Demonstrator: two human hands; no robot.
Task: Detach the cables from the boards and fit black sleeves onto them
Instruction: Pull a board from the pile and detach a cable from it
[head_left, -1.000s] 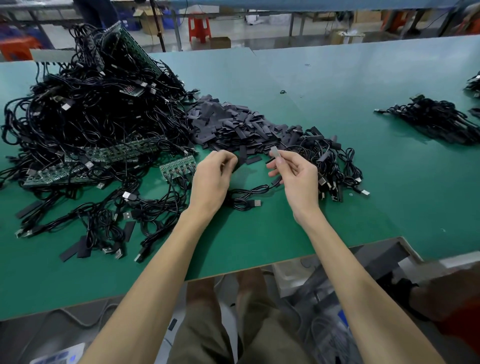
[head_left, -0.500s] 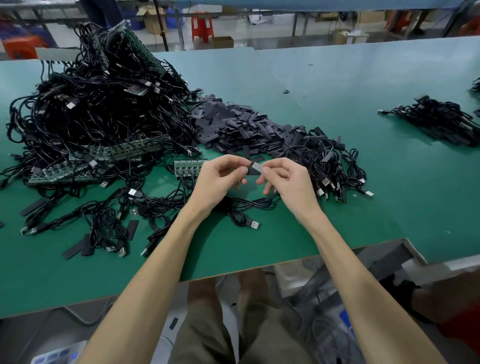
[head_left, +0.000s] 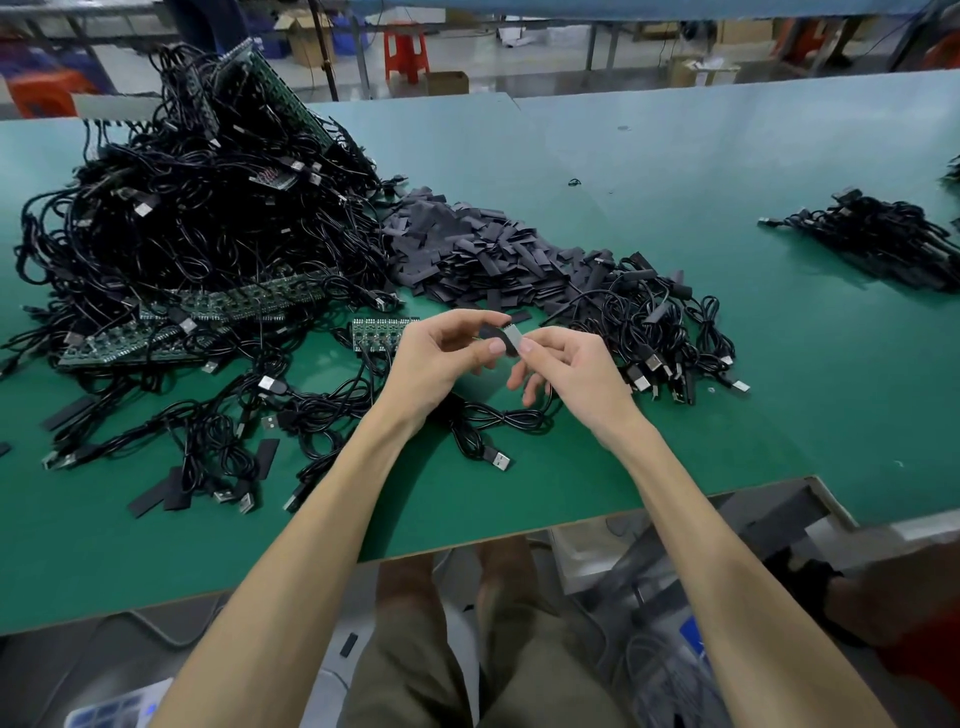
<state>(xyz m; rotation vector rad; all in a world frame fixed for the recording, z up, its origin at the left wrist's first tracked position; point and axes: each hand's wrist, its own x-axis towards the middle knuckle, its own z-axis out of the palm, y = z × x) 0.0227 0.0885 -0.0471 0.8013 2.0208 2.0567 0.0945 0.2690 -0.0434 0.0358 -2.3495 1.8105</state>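
My left hand (head_left: 441, 358) and my right hand (head_left: 571, 374) meet above the green table (head_left: 519, 499). Between their fingertips sits a small grey cable end (head_left: 511, 336) with a black sleeve (head_left: 488, 332) against it. The left fingers pinch the sleeve, the right fingers pinch the cable end. The cable (head_left: 498, 421) hangs down from my hands and lies coiled on the table, its USB plug (head_left: 500, 460) toward me. A small green board (head_left: 382, 332) lies just left of my left hand. A heap of flat black sleeves (head_left: 467, 249) lies behind my hands.
A tall tangle of black cables and green boards (head_left: 208, 223) fills the left. A bunch of sleeved cables (head_left: 660, 327) lies right of my hands. Another cable pile (head_left: 883, 239) sits far right. Loose cables and sleeves (head_left: 208, 457) litter the near left. The table edge (head_left: 571, 525) is close.
My hands came together from apart and rose slightly. The right hand brought the cable end to the sleeve in the left hand, and the two pieces now touch.
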